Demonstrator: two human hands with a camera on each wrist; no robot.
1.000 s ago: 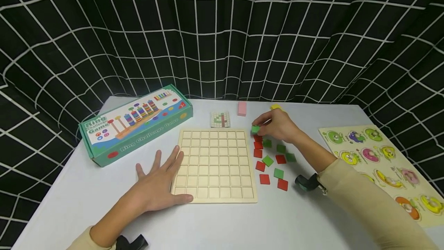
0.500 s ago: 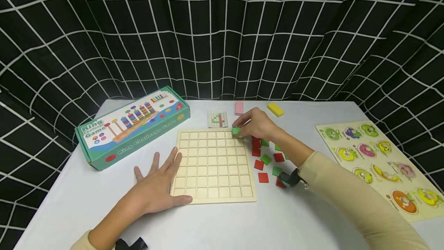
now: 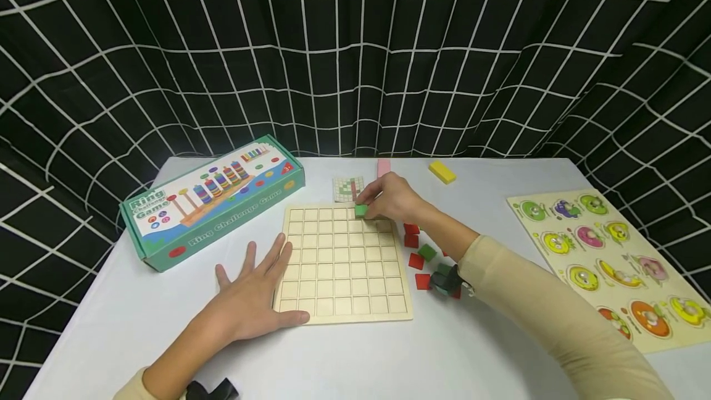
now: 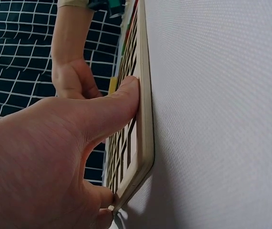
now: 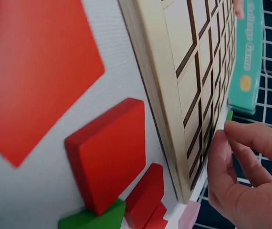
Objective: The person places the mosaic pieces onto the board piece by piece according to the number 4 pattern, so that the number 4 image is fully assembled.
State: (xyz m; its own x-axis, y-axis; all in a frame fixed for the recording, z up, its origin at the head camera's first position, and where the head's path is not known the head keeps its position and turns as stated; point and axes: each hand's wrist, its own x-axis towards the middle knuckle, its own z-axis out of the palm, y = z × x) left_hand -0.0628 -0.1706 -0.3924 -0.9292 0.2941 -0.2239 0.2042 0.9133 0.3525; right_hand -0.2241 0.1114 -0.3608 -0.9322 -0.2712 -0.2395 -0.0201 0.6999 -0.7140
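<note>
A wooden grid board [image 3: 344,273] lies flat on the white table. My left hand [image 3: 250,304] rests at its left side with fingers spread, the thumb lying over the front edge; in the left wrist view that thumb [image 4: 119,102] presses on the board's rim. Over the far row of squares, right of centre, my right hand [image 3: 395,199] pinches a small green square tile [image 3: 361,210] between thumb and fingertips. Only a sliver of this tile [image 5: 229,115] shows past the fingers in the right wrist view. Every grid square in sight is bare wood.
Red tiles [image 3: 423,281] and green tiles [image 3: 427,252] lie scattered right of the board, partly under the right forearm. Behind it are a pattern card [image 3: 347,189], a pink block [image 3: 383,167] and a yellow block [image 3: 442,172]. A game box [image 3: 216,202] stands left, a fruit puzzle board [image 3: 605,264] right.
My right hand has carried the green tile leftward, from beside the board's far right corner to over its far row. The left hand keeps its place on the board.
</note>
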